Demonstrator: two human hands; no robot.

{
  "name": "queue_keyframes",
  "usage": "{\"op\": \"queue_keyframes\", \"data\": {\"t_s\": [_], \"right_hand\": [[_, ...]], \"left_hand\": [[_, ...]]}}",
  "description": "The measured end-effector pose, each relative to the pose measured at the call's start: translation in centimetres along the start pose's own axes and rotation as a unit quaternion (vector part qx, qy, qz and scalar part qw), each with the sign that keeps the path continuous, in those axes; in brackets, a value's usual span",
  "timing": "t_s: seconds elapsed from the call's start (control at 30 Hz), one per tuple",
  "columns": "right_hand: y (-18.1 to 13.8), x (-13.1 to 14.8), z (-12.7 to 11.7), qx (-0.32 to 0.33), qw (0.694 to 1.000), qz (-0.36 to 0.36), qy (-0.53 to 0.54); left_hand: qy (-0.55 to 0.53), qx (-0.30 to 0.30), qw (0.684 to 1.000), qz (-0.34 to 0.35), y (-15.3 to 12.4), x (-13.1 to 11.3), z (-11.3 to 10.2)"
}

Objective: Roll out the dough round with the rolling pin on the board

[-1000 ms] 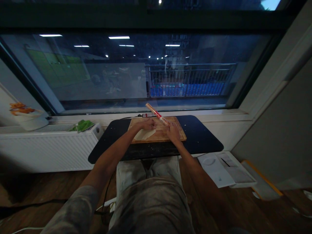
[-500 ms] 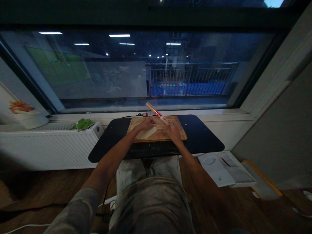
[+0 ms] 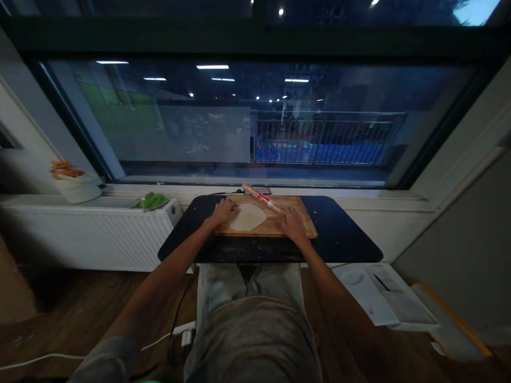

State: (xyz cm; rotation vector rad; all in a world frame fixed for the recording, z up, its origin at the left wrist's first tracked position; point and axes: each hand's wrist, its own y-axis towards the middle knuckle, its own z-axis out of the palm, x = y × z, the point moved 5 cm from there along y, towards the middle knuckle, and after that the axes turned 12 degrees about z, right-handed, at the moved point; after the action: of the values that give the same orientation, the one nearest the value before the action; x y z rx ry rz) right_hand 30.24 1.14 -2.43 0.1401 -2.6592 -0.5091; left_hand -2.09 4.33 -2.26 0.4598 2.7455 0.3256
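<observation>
A flat, pale sheet of rolled dough (image 3: 248, 217) lies on a wooden cutting board (image 3: 275, 230), roughly oval with a blunt point at its right. At the dough's left edge is my left hand (image 3: 224, 210), fingers loosely stretched over the board and touching the rim of the sheet. My right hand (image 3: 294, 223) is closed around the near end of a rolling pin (image 3: 263, 199). The pin, light wood with a red and white label, slants away to the left, its far end by the board's back edge. My right fingers are partly hidden.
The board sits on a small dark table (image 3: 343, 229) below a large window. To the left are a white radiator (image 3: 120, 234), green leaves (image 3: 150, 201) and a white pot (image 3: 77, 187). An open white box (image 3: 383, 292) lies right of the table; a white cable (image 3: 159, 340) crosses the floor.
My left hand has moved left to the dough's edge, and the dough now lies flat and fully visible. My right hand still holds the rolling pin, which has tilted lower. The camera view has shifted.
</observation>
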Motion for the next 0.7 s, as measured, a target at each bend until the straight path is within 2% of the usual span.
{"op": "queue_keyframes", "data": {"t_s": [0.17,0.37,0.53,0.6,0.7], "right_hand": [[-0.1,0.9,-0.1,0.031,0.998,-0.039,-0.035],[-0.2,1.4,-1.4,0.033,0.996,-0.05,-0.07],[2.4,3.7,-2.0,0.045,0.987,-0.078,-0.132],[3.8,5.3,-1.3,0.091,0.974,-0.123,-0.168],[5.9,7.7,-0.1,0.129,0.963,-0.153,-0.178]], "left_hand": [[-0.01,-0.015,1.0,-0.001,-1.2,-0.5,-0.1],[-0.074,-0.093,0.993,-0.026,-2.0,-1.5,0.0],[-0.094,-0.193,0.975,-0.054,-1.9,-1.8,-0.8],[-0.097,-0.206,0.972,-0.06,-1.7,-1.9,-0.7],[-0.11,-0.213,0.968,-0.077,-1.5,-1.9,-0.4]]}}
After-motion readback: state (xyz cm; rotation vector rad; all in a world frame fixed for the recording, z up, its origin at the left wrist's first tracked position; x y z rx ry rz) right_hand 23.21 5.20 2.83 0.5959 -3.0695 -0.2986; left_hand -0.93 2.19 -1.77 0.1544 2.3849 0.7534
